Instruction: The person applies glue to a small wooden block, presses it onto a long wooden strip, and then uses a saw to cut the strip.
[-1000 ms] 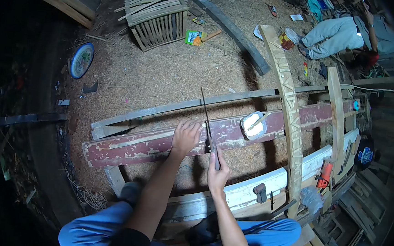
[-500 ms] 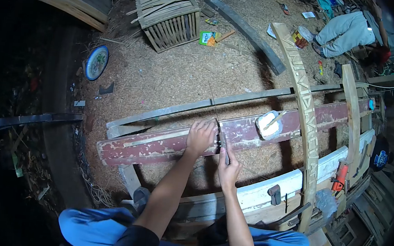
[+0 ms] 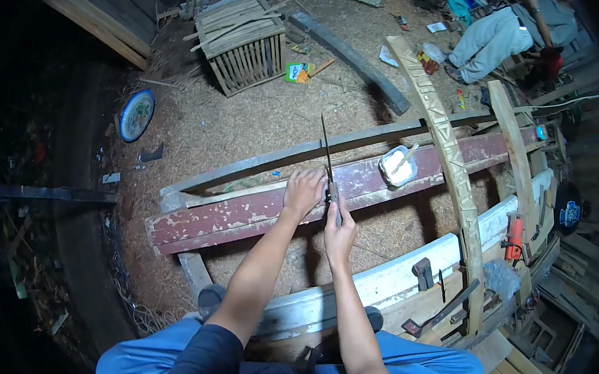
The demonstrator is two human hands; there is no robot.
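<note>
A maroon beam with flaking paint (image 3: 242, 218) runs across the frame on a raised support. My left hand (image 3: 304, 192) is on its far side, fingers bent over the end of a thin pale wood strip (image 3: 236, 194) that lies along the beam's far edge. Close beside it, my right hand (image 3: 340, 228) is closed round the handle of a long, narrow dark blade (image 3: 327, 147). The blade crosses the beam and points away from me, right by my left fingertips. To the right, a white tub (image 3: 398, 167) with a stick in it rests on the beam.
A carved curved board (image 3: 448, 145) and a plain one (image 3: 514, 143) cross the beam at right. Nearer me are a white beam (image 3: 390, 280), a red power tool (image 3: 515, 237) and a hammer-like head (image 3: 424, 272). Behind are a slatted crate (image 3: 246, 51) and a person's legs (image 3: 486, 44).
The view has shifted. The thin strip has moved from the top of the maroon beam to its far edge. Both hands remain close together at the blade, which shows more clearly now.
</note>
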